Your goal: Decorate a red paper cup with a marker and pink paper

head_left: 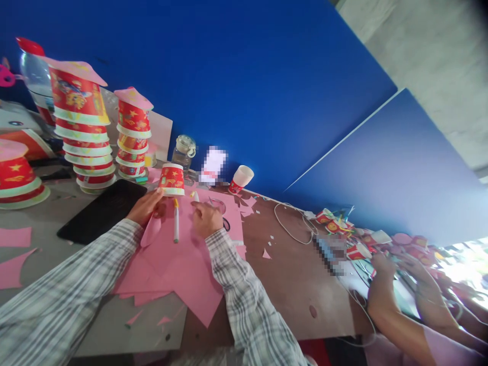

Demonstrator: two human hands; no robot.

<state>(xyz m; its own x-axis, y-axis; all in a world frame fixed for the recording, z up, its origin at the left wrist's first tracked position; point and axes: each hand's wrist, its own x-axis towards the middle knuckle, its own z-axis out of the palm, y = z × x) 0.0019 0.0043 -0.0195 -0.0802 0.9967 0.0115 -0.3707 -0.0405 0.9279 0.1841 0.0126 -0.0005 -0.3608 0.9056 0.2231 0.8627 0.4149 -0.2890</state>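
My left hand (pixel 151 206) is closed with a curved pink paper piece (pixel 151 231) at its fingers, beside an upside-down red paper cup (pixel 172 178). My right hand (pixel 208 218) has its fingers curled in, above the pink paper sheets (pixel 190 274). At its fingertips is a small white piece with a yellow end (pixel 195 196); whether the fingers grip it is unclear. Between my hands lies a white marker (pixel 176 223) with a yellow top. Scissors (pixel 226 224) with dark handles lie partly hidden behind my right hand.
Left stand two cup towers (pixel 89 134) (pixel 131 132) with pink paper tops, and a black tablet (pixel 104 211). Behind are a clear jar (pixel 183 152), a lit phone (pixel 213 165) and a tipped cup (pixel 241 179). A co-worker's hands (pixel 385 269) work among cups at right.
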